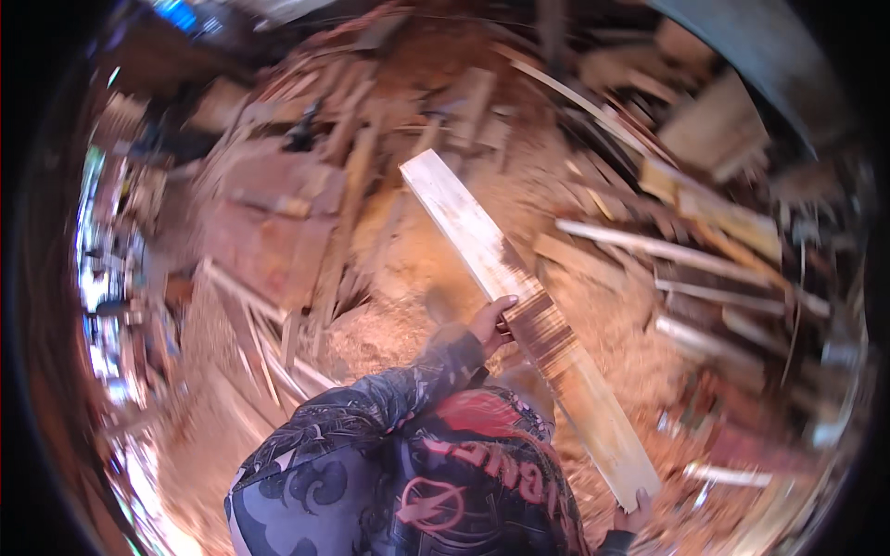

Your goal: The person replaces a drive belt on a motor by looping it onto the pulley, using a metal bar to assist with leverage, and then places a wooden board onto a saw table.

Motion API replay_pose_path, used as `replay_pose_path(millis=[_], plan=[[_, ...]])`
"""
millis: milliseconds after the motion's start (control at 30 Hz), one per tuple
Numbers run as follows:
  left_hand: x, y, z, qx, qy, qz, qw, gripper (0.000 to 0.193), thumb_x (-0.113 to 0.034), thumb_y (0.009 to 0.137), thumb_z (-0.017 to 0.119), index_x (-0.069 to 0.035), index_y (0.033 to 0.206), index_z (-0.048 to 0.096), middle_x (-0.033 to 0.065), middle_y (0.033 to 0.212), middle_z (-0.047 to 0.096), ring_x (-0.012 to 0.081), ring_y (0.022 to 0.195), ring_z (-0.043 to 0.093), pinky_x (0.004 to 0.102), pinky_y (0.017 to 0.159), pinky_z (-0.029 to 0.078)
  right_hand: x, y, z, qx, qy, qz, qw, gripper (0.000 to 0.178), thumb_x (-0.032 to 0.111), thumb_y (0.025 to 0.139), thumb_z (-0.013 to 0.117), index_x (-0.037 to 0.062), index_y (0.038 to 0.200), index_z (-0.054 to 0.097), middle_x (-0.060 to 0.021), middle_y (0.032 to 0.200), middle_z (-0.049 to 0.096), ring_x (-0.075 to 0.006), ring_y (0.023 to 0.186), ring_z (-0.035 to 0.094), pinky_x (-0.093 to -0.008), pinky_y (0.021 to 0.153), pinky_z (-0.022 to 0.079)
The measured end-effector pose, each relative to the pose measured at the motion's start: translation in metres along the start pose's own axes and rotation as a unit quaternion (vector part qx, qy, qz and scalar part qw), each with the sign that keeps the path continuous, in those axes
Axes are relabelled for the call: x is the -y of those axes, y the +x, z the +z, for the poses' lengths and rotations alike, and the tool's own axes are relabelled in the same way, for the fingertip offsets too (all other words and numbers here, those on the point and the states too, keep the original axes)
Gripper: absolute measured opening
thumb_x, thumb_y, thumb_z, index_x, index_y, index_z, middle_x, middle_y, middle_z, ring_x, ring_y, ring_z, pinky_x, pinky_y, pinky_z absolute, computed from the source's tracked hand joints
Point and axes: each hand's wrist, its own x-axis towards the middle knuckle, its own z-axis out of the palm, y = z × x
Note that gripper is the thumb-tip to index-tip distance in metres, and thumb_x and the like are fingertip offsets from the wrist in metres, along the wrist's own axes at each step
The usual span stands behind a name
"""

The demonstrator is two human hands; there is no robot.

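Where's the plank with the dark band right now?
In the head view, the plank runs diagonally from upper centre to lower right, with the left hand at its left edge near the middle and the right hand at its lower end.

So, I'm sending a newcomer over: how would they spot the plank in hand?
From the dark shirt at the bottom, look up and right to a long pale plank. The left hand grips it midway, the right hand its lower end. Unlike the loose wood around, it is held and banded dark brown across its middle.

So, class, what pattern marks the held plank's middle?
The pale plank is banded dark brown there, clearest in the head view.
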Motion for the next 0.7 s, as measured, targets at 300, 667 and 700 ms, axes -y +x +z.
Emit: replay_pose_path(millis=[300,667,700], plan=[[-0.116,-0.034,-0.241,-0.367,-0.030,0.194,0.909,0.049,-0.038,0.073,0.071,0.001,0.101,0.061,0.0116,0.083,0.064,0.0258,0.065,0.063,0.0377,0.060,0.053,-0.058,0.124,0.293,0.296,-0.086,0.274,0.911,0.036,0.019,0.089,0.050,-0.0030,0.117,0.053,-0.0149,0.113,0.062,-0.0284,0.102,0.061,-0.0412,0.088,0.050],[-0.302,-0.014,-0.403,-0.548,0.164,0.093,0.815,0.085,-0.058,0.069,0.069,0.007,0.122,0.053,0.0271,0.124,0.055,0.0390,0.117,0.052,0.0426,0.099,0.041,-0.198,0.115,0.540,0.304,-0.155,0.434,0.834,0.042,0.023,0.092,0.039,-0.0066,0.118,0.053,-0.0193,0.111,0.063,-0.0313,0.099,0.063,-0.0422,0.090,0.051],[-0.307,-0.019,-0.400,-0.564,0.192,0.111,0.795,0.082,-0.056,0.075,0.064,0.006,0.127,0.046,0.0275,0.125,0.053,0.0403,0.117,0.051,0.0451,0.098,0.041,-0.202,0.100,0.555,0.281,-0.140,0.439,0.842,0.044,0.024,0.091,0.037,-0.0067,0.119,0.053,-0.0200,0.114,0.062,-0.0333,0.103,0.061,-0.0457,0.092,0.049]])
